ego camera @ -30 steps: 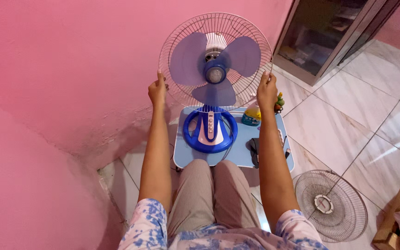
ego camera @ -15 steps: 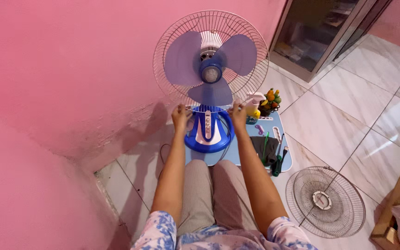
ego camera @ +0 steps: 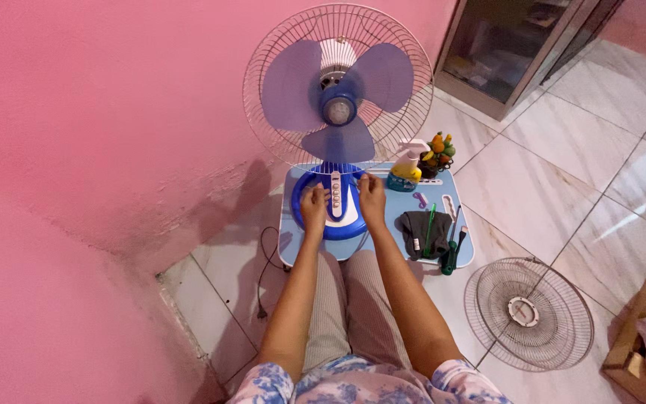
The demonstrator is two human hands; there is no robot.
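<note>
Pink painted wall (ego camera: 99, 150) on the left, pale glossy floor tiles (ego camera: 562, 179) on the right. Standing upright on the low light-blue counter (ego camera: 413, 224): a desk fan with white wire guard, three lilac blades and round blue base (ego camera: 336, 112). Lying flat on the tiles, well apart: a detached round wire fan grille (ego camera: 528, 313). Resting on the fan's base, either side of the white button strip: left hand (ego camera: 314, 206) and right hand (ego camera: 371, 200), fingers curled loosely against it, gripping nothing clearly. Beside the base: dark folded cloth (ego camera: 420, 228), yellow spray bottle (ego camera: 407, 168), green-handled screwdriver (ego camera: 450, 254).
</note>
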